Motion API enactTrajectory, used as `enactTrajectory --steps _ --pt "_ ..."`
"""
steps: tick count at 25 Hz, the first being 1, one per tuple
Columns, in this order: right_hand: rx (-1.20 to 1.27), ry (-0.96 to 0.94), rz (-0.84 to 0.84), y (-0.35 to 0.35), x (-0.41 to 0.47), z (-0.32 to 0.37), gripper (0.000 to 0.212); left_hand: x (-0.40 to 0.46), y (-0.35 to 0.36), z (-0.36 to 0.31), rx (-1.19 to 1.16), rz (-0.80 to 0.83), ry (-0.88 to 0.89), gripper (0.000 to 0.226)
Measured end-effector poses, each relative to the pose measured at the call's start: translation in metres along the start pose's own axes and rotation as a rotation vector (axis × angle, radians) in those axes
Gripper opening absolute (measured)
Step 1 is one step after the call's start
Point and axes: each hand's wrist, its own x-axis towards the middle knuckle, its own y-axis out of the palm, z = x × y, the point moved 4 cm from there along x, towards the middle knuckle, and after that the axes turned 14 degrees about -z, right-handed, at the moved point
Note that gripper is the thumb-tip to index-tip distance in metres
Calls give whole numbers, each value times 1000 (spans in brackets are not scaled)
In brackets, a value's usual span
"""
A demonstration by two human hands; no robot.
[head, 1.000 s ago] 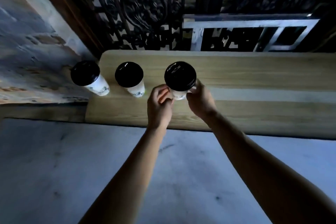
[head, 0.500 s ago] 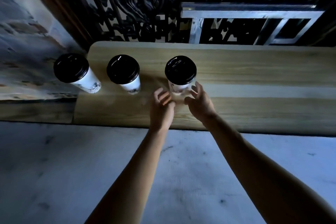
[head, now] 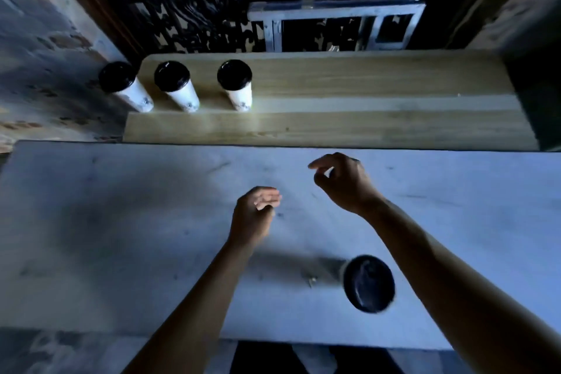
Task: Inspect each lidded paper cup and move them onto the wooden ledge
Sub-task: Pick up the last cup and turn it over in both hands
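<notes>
Three lidded cups, left, middle and right, stand upright in a row at the left end of the wooden ledge, spaced apart so each can be gripped alone. A fourth cup remains on the table, near its front edge beside the right forearm. Both hands, left and right, hang empty above the table with fingers loosely curled, probably free to take it.
</notes>
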Motion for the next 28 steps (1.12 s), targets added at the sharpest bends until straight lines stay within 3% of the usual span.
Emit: enactTrajectory --steps 5,9,13,16,19,22,28 --pt "76 -85 -49 -66 -104 -62 20 -128 38 46 339 -19 -13 60" --pt "-11 -89 144 -60 -166 -96 40 -180 85 46 397 60 5 85" --pt "-37 -64 131 -64 -177 -115 51 -201 120 13 240 42 -45 63" --pt "-31 103 114 -77 -174 -130 42 -205 119 10 388 27 183 54" --pt "260 349 89 -77 -182 -132 31 -209 99 13 599 69 355 72" --pt "417 550 76 -61 -204 -123 34 -220 84 9 803 138 508 75" --pt "696 891 23 -23 -227 -104 29 -228 61 6 1071 127 702 60"
